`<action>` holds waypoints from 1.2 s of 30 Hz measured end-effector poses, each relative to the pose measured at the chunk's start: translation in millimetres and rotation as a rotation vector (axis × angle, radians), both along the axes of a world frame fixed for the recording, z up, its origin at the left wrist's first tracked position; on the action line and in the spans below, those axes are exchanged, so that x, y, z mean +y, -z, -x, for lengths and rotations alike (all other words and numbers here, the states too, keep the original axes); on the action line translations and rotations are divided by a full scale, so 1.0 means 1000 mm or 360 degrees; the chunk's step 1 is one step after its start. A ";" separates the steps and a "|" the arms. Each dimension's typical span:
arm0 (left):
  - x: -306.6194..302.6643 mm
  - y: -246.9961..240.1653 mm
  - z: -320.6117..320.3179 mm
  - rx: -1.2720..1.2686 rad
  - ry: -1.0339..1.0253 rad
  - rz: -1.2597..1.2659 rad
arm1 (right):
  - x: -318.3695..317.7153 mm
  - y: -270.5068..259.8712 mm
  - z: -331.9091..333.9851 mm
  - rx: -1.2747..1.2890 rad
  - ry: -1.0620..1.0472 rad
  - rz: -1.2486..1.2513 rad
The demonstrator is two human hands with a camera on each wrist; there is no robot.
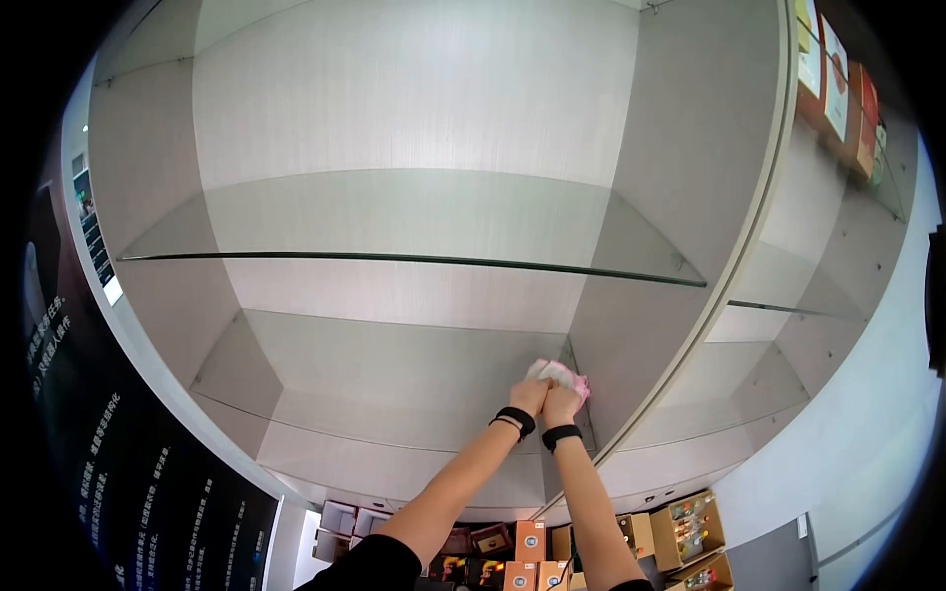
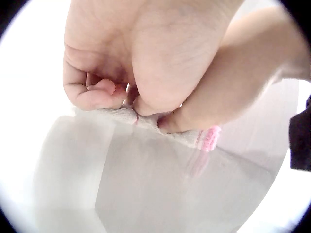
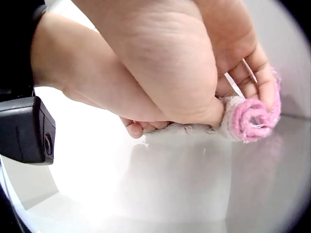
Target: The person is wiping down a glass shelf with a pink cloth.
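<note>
Both hands are close together over the lower glass shelf (image 1: 394, 369), near its right end. My left hand (image 1: 530, 396) grips a pale, rolled-up cloth (image 2: 184, 138), its fingers curled round it. Right beside it, my right hand (image 1: 562, 406) holds the end with the fuzzy pink border (image 3: 250, 121), thumb on one side and fingers on the other. From the right wrist view that end shows as a spiral roll. The cloth lies low against the glass, which mirrors its pink edge in the left wrist view. Part of the roll is hidden under the hands.
A second glass shelf (image 1: 414, 222) with a sharp front edge spans the cabinet above the arms. The cabinet's side panel (image 1: 631, 364) stands close on the right. Orange boxes (image 1: 529, 542) and cartons of small items (image 1: 687, 530) are below. A black text banner (image 1: 118, 473) is at left.
</note>
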State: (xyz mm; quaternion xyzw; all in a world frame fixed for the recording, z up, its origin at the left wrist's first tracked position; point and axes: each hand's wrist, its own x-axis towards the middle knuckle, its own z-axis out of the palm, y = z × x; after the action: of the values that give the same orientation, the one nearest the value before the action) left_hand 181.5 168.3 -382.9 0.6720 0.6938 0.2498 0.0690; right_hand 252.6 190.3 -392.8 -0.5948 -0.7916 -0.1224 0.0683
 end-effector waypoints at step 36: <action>-0.060 -0.018 -0.006 0.0352 0.0271 0.0259 | -0.056 0.003 -0.011 -0.0307 0.0035 0.0349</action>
State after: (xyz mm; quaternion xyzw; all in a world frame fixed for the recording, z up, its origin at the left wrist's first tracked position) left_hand 187.8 108.2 -364.9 0.7439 0.6556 0.1106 0.0672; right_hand 263.8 134.4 -395.9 -0.5928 -0.7965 -0.0924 -0.0750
